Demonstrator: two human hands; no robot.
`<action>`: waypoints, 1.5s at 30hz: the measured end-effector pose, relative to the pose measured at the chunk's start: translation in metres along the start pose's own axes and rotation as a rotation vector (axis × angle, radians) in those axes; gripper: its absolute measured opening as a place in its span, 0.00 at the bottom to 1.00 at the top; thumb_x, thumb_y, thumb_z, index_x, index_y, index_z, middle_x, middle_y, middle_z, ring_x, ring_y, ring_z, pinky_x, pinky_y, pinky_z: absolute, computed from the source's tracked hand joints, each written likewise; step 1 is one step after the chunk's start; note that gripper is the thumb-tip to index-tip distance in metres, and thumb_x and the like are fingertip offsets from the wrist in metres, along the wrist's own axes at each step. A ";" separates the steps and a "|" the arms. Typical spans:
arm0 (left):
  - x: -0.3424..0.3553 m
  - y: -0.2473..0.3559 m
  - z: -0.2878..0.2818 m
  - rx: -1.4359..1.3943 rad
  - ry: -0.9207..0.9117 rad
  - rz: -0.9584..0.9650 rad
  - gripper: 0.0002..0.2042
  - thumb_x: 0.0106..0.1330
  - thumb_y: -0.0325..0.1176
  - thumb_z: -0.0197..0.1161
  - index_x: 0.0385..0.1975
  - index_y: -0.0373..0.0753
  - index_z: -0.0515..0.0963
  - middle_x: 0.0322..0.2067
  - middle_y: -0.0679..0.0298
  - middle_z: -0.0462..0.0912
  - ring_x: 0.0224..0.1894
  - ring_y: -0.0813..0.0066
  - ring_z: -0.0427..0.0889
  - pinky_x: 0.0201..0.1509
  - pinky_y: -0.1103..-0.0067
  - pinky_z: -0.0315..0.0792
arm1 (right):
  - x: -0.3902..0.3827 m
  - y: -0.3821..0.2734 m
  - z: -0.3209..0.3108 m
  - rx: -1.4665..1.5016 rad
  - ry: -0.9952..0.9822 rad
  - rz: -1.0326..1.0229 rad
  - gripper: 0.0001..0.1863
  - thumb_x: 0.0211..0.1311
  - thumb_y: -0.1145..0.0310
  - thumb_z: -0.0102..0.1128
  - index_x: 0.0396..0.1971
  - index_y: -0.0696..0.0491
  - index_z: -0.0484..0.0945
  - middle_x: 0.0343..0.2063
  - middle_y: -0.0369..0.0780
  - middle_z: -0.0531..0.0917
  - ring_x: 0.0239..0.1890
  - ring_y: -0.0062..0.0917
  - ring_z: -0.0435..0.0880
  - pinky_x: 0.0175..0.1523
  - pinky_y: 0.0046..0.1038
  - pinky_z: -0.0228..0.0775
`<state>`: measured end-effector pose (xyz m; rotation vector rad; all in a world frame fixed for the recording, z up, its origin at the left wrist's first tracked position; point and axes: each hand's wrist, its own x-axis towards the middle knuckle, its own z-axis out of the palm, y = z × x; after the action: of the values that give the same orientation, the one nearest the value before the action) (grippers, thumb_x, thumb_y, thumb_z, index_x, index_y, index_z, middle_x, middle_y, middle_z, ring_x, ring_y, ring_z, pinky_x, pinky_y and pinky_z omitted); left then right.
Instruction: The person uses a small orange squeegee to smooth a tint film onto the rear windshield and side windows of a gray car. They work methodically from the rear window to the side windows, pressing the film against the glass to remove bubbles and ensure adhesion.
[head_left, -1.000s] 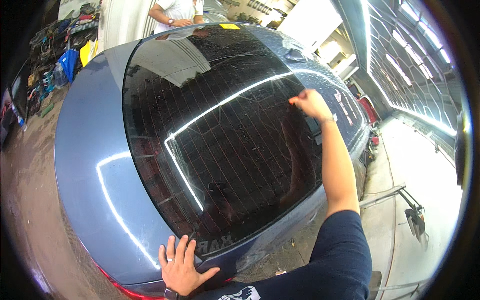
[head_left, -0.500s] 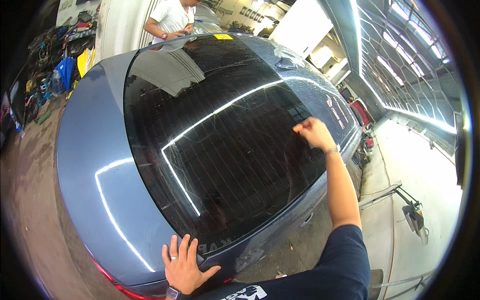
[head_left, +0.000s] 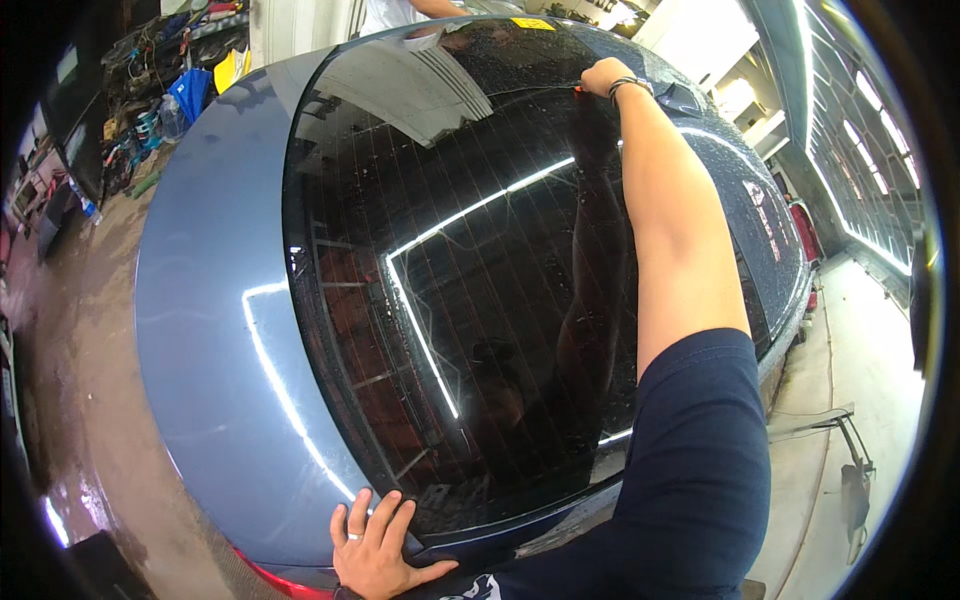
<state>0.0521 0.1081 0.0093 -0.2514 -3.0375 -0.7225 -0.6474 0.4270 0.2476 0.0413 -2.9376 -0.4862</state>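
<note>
A dark tinted rear window [head_left: 470, 330] of a blue-grey car spreads out before me, with fine heating lines and wet marks on it. My right hand [head_left: 606, 78] reaches to its far right part, near the roof edge. Its fingers are closed on a small orange tool [head_left: 579, 89] held against the glass; most of the tool is hidden, so I cannot tell its exact kind. My left hand [head_left: 376, 552], wearing a ring, lies spread near the window's lower corner, on the edge of the boot lid [head_left: 215, 300].
A shark-fin antenna [head_left: 680, 98] stands on the wet roof [head_left: 735, 160] beside my right forearm. At the window's far end is a yellow sticker [head_left: 533, 23]. Another person in a white shirt [head_left: 392, 14] is on the car's far side. Cluttered shelves [head_left: 185, 45] line the back left.
My right hand has moved away from me across the glass with the orange tool, and the arm is stretched out further. The view has shifted. My left hand still rests by the window corner.
</note>
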 end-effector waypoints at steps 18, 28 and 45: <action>-0.012 -0.006 -0.015 -0.076 0.123 0.139 0.46 0.49 0.69 0.76 0.64 0.43 0.79 0.70 0.58 0.73 0.77 0.49 0.62 0.79 0.46 0.50 | -0.516 0.103 -0.034 0.404 0.105 0.149 0.15 0.59 0.63 0.70 0.41 0.57 0.84 0.38 0.51 0.89 0.45 0.45 0.90 0.52 0.40 0.81; -0.004 -0.008 -0.018 -0.087 0.036 0.105 0.47 0.47 0.71 0.76 0.64 0.45 0.79 0.69 0.60 0.73 0.77 0.50 0.62 0.78 0.45 0.48 | -0.362 0.058 -0.033 0.290 0.131 0.043 0.20 0.61 0.53 0.70 0.38 0.57 0.85 0.39 0.54 0.89 0.47 0.51 0.89 0.52 0.46 0.81; 0.005 -0.004 -0.007 -0.040 -0.027 0.010 0.48 0.38 0.78 0.78 0.57 0.48 0.85 0.65 0.62 0.77 0.74 0.50 0.66 0.79 0.47 0.47 | -0.021 -0.050 -0.025 -0.196 -0.032 -0.174 0.24 0.64 0.58 0.53 0.51 0.56 0.88 0.56 0.54 0.85 0.62 0.48 0.83 0.68 0.42 0.74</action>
<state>0.0468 0.1023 0.0135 -0.2784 -3.0469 -0.7869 -0.6230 0.3731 0.2516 0.2691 -2.9157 -0.8042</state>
